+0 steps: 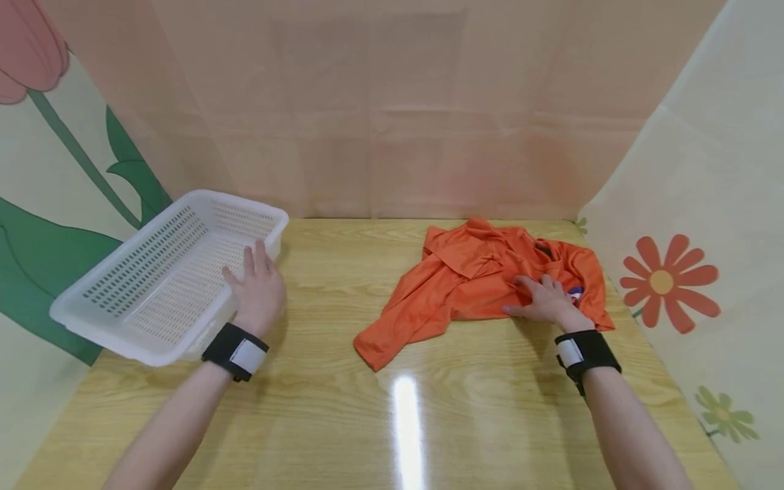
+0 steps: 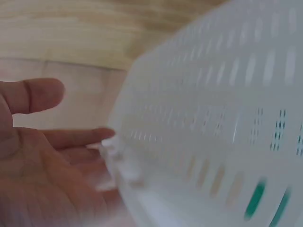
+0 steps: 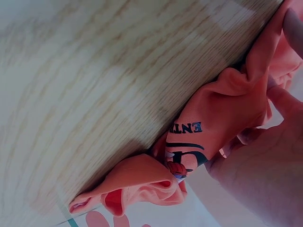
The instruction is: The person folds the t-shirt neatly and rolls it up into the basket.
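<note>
A white slatted plastic basket (image 1: 113,279) stands at the left of the wooden table. My left hand (image 1: 260,294) is at its right side, fingers extended over the rim. In the left wrist view the thumb points out apart from the basket (image 2: 189,118), and straight fingertips (image 2: 105,133) meet its edge. On the right lies a crumpled orange long-sleeved shirt (image 1: 471,292), one sleeve stretched toward the front left. My right hand (image 1: 548,301) rests on its near edge with spread, slightly bent fingers. Dark printed letters show on the shirt (image 3: 236,104) in the right wrist view.
The wooden table (image 1: 318,401) carries a bright light reflection near its front. A pinkish cloth backdrop (image 1: 380,122) hangs behind it. Floral sheets flank both sides, one with a red flower (image 1: 661,282) close to the table's right edge.
</note>
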{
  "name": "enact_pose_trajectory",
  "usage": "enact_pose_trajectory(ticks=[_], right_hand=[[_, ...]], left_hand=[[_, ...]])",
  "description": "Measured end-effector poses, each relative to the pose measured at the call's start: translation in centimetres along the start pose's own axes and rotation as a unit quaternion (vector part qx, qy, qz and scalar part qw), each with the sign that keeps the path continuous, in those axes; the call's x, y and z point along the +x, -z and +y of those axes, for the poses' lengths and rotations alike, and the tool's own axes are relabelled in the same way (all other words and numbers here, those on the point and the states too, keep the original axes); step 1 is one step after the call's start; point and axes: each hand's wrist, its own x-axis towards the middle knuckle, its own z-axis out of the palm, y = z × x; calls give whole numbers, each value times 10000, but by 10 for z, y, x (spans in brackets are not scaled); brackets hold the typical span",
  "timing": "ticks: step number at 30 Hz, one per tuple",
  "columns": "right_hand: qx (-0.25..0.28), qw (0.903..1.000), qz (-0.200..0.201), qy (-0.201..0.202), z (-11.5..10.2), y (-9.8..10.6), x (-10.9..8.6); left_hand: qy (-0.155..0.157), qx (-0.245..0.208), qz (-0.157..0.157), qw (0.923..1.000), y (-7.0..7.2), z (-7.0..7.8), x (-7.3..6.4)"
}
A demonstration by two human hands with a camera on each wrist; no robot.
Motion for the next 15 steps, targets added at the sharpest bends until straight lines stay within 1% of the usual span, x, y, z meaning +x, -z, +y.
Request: enact_pose_trajectory(ticks=[2, 6, 9, 11, 15], right_hand=[[-50, 10000, 9, 18, 0, 1, -1], [-40, 10000, 13, 85, -3, 2, -4], [35, 9998, 47, 172, -5, 2, -5], [81, 9996, 73, 251, -3, 1, -3], [130, 9988, 103, 458, 2, 5, -2]], left_hand=[[241, -47, -135, 9996, -4, 3, 4], [685, -191, -103, 9974, -12, 7, 15], [890, -374, -115, 9953, -15, 8, 22], [1027, -457, -164, 9935, -16, 10, 26], [1270, -530, -305, 9900, -9, 19, 32]])
